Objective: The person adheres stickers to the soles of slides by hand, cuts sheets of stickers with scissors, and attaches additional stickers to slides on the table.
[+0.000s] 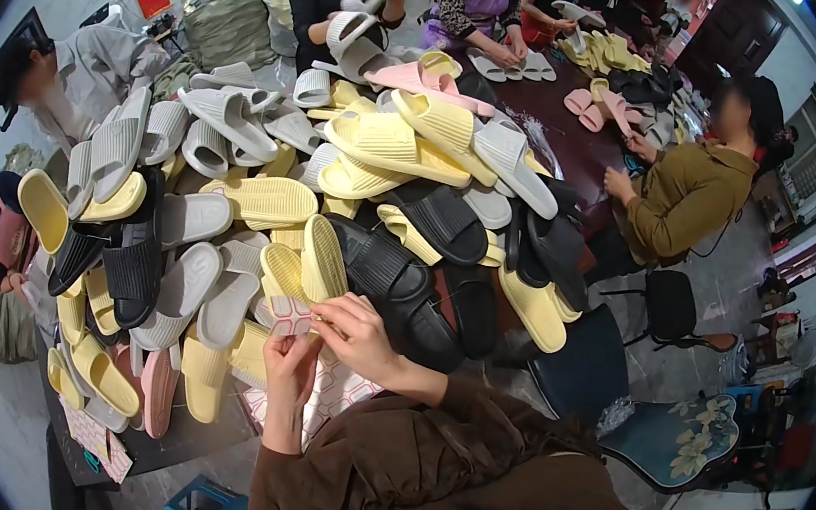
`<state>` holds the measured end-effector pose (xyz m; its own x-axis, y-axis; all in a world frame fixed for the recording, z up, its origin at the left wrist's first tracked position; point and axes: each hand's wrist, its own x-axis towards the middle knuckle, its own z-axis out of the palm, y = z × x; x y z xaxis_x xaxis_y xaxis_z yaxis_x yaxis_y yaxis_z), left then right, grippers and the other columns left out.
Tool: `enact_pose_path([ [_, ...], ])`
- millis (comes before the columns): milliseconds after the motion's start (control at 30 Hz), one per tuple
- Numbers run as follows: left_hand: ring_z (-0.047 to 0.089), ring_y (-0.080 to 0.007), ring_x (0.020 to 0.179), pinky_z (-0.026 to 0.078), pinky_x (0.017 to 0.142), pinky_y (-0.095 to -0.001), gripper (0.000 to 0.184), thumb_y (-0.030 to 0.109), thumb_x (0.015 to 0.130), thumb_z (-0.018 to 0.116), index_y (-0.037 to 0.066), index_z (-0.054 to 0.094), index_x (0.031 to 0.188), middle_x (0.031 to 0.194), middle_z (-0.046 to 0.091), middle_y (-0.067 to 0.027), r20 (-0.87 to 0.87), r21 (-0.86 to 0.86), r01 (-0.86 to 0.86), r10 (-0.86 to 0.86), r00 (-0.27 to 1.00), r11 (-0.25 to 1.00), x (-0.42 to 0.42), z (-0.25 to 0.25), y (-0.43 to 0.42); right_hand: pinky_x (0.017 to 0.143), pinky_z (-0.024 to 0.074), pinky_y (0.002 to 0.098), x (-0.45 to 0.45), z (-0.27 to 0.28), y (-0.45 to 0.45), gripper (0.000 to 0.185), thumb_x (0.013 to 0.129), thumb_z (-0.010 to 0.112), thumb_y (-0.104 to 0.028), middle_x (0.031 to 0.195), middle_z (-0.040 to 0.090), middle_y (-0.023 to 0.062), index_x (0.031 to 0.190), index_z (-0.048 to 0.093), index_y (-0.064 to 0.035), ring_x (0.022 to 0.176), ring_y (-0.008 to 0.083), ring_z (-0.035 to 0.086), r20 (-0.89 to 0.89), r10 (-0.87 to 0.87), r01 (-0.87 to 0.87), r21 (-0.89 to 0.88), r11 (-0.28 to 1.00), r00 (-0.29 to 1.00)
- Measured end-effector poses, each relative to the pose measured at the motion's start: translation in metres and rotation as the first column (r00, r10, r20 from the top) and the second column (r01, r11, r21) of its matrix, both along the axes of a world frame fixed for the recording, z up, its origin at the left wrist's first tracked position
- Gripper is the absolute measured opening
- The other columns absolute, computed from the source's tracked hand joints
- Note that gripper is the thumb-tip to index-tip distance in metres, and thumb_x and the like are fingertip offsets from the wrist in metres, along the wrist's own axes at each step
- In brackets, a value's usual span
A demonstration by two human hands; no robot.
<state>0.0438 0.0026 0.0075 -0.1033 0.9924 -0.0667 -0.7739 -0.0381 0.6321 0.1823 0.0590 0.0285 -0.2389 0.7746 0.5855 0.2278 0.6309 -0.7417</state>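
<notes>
My left hand (291, 367) pinches a small white sheet with red outlines (290, 315), holding it up at the near edge of the slipper pile. The fingers of my right hand (360, 338) are closed at that sheet's right edge. Just beyond it, a pair of yellow slippers (324, 258) stands tilted in the pile. Black ribbed slippers (381, 267) lie to the right of these, and grey slippers (180, 298) to the left. Below my hands is a larger white sheet with a similar red pattern (337, 394), partly hidden by my sleeve.
Slippers in several colours cover the dark table (194, 452). Co-workers stand around it, one in an olive top (691, 202) at the right. Chairs (668, 310) stand to my right, a blue plastic stool (206, 509) below the near edge. Bulging sacks (233, 24) are at the back left.
</notes>
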Motion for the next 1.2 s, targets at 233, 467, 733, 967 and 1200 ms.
enact_pose_path([
  [233, 0.063, -0.0142, 0.088, 0.052, 0.079, -0.027, 0.023, 0.001, 0.091, 0.059, 0.0, 0.059, 0.114, 0.102, 0.066, -0.0063, -0.142, -0.056, -0.19, 0.181, 0.973, 0.98, 0.002, 0.003, 0.016, 0.075, 0.0467, 0.0345, 0.001, 0.012, 0.004, 0.022, 0.078, 0.073, -0.006, 0.091, 0.067, 0.01, 0.099, 0.069, 0.0006, 0.084, 0.0267, 0.062, 0.008, 0.013, -0.014, 0.042, 0.999, 1.0],
  [467, 0.058, -0.0072, 0.068, 0.046, 0.056, -0.0206, 0.008, 0.001, 0.088, 0.065, 0.005, 0.059, 0.087, 0.081, 0.062, -0.0006, -0.173, -0.206, -0.265, 0.232, 0.957, 0.942, 0.004, 0.019, 0.023, 0.074, 0.046, 0.035, 0.007, 0.025, 0.016, 0.021, 0.075, 0.075, -0.005, 0.09, 0.068, 0.0087, 0.096, 0.071, -0.0011, 0.082, 0.0255, 0.061, 0.082, -0.005, -0.004, 0.105, 0.994, 0.997],
  [733, 0.058, -0.0066, 0.066, 0.045, 0.055, -0.0206, 0.007, 0.001, 0.087, 0.067, 0.005, 0.061, 0.087, 0.076, 0.061, 0.0003, -0.197, -0.185, -0.246, 0.21, 0.958, 0.951, 0.005, 0.023, 0.017, 0.073, 0.0427, 0.0333, 0.0, 0.028, 0.015, 0.018, 0.073, 0.076, -0.005, 0.087, 0.067, 0.0057, 0.091, 0.072, -0.0049, 0.08, 0.0232, 0.06, 0.131, 0.0, -0.018, 0.132, 0.991, 0.991],
  [967, 0.051, -0.0058, 0.062, 0.041, 0.055, -0.0221, 0.01, 0.002, 0.087, 0.066, 0.005, 0.059, 0.081, 0.07, 0.055, 0.0019, -0.329, -0.21, -0.231, 0.154, 0.932, 0.95, 0.0, 0.012, 0.013, 0.071, 0.0394, 0.0358, 0.001, 0.006, 0.02, 0.009, 0.077, 0.073, -0.014, 0.08, 0.066, 0.0051, 0.082, 0.07, -0.0067, 0.078, 0.0226, 0.06, 0.193, -0.028, -0.013, 0.207, 0.978, 0.981],
  [1200, 0.045, -0.0038, 0.056, 0.031, 0.048, -0.0204, 0.016, 0.004, 0.084, 0.069, 0.005, 0.057, 0.073, 0.065, 0.053, 0.0039, -0.497, -0.176, -0.272, 0.153, 0.854, 0.946, 0.006, 0.018, 0.009, 0.069, 0.0419, 0.0325, 0.007, -0.003, 0.028, 0.005, 0.079, 0.072, -0.012, 0.08, 0.067, 0.0041, 0.08, 0.072, -0.0071, 0.076, 0.022, 0.062, 0.063, 0.064, -0.067, 0.06, 0.996, 0.996],
])
